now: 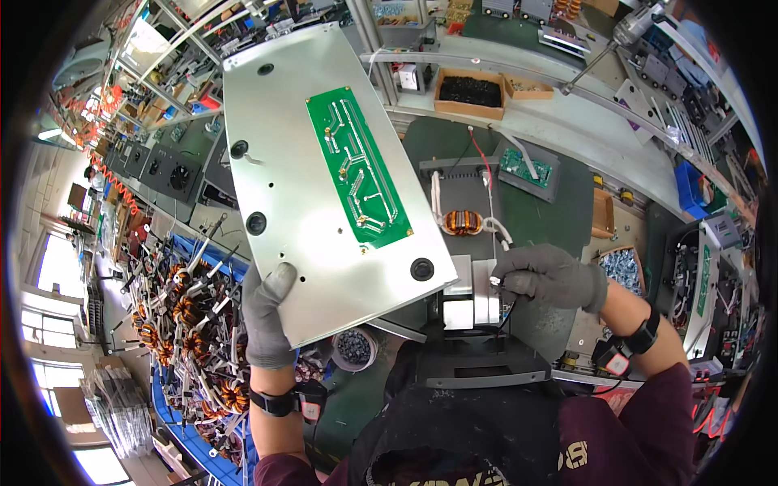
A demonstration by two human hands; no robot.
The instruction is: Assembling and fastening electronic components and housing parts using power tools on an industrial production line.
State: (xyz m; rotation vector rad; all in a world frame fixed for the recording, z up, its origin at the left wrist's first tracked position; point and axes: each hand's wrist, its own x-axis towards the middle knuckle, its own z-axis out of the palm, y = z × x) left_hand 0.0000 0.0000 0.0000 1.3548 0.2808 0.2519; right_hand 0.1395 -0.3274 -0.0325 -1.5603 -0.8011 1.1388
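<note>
My left hand [266, 316], in a grey glove, holds a large silver metal panel [296, 202] by its near left corner, thumb on the upper face. The panel is tilted, with black rubber grommets in it and a long green circuit board [374, 182] mounted on it. My right hand [551, 278], gloved too, has its fingers closed in a pinch around a small white piece [495, 280], too small to name surely. Beside these fingers lies a metal housing [485, 300]. A copper-wound toroidal coil [462, 223] with white sleeved leads sits just beyond.
A blue bin [182, 421] on the left is heaped with toroidal coils. Near it stands a white bucket [374, 356] of small dark parts. Boxes of black parts [470, 91] and screws [620, 267] stand farther off. An electric screwdriver [628, 32] hangs upper right.
</note>
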